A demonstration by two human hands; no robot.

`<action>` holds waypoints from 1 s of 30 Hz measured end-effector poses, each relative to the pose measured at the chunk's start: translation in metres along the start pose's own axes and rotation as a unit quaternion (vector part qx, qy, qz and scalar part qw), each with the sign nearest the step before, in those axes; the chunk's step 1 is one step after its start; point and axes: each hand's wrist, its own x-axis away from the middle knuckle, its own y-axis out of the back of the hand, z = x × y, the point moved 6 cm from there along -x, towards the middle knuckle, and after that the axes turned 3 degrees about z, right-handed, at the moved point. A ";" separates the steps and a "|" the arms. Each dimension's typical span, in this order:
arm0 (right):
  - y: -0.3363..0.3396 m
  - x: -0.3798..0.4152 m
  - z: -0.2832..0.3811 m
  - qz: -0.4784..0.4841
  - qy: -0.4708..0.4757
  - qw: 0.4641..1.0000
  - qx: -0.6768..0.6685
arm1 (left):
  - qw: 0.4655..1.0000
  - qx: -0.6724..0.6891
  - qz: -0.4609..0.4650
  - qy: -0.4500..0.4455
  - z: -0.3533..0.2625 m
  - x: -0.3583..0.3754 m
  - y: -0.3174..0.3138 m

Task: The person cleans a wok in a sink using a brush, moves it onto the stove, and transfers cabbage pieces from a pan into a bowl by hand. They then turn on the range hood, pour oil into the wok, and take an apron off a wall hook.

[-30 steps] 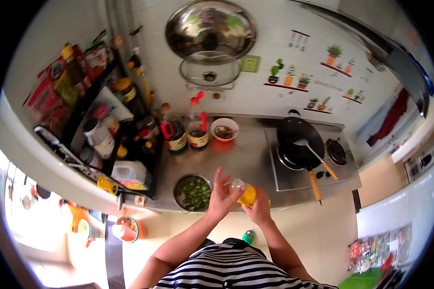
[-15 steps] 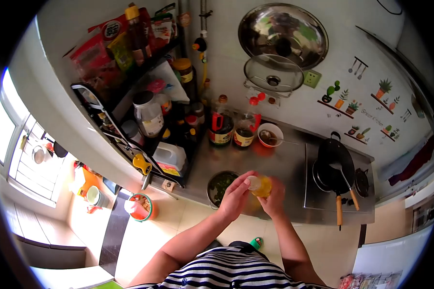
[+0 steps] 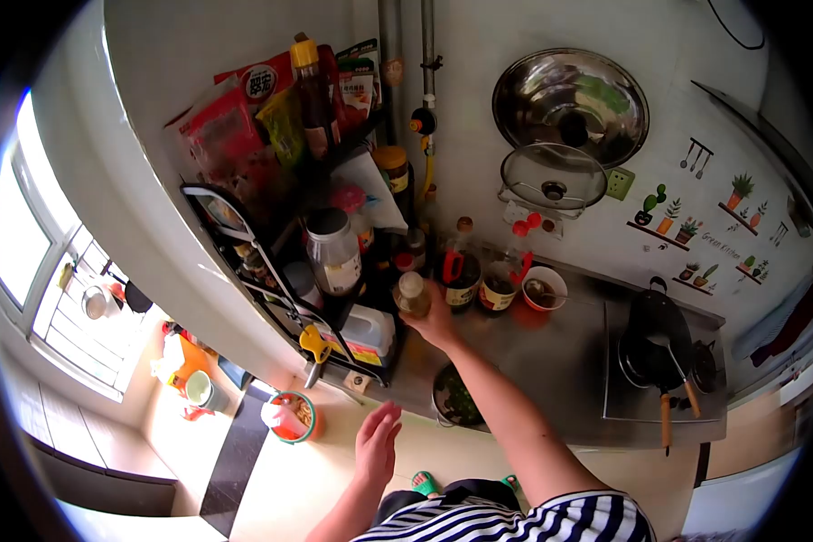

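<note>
My right hand [image 3: 432, 322] is closed around a small jar with a pale lid [image 3: 412, 294], held at the front of the black shelf rack [image 3: 271, 262]. Just right of it stand two dark sauce bottles with red handles, the nearer one [image 3: 462, 271] beside the other [image 3: 499, 287]. My left hand [image 3: 378, 444] hangs lower, over the floor, its fingers apart from anything and holding nothing. Partly behind my right forearm sits a pot of green leaves [image 3: 456, 396] on the steel counter [image 3: 542, 370].
A bowl with a spoon [image 3: 544, 289] stands by the bottles. On the stove at the right is a wok [image 3: 658, 321] with wooden handles. A white jug [image 3: 363, 332] occupies the lower shelf. A bucket [image 3: 289, 416] stands on the floor.
My hands have parted. The right hand has carried the small jar left and up to the rack; the left hand has let go and dropped lower. The camera view has shifted.
</note>
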 end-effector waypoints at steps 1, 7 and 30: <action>-0.010 -0.008 -0.013 -0.005 0.003 1.000 -0.002 | 0.999 0.012 -0.032 0.004 0.002 0.007 0.013; -0.053 -0.028 -0.084 0.093 -0.086 0.991 0.040 | 0.994 0.011 -0.106 -0.004 -0.006 0.039 0.053; 0.221 0.396 0.030 0.082 -0.283 0.933 0.206 | 0.923 -0.211 0.217 0.238 0.177 0.076 -0.108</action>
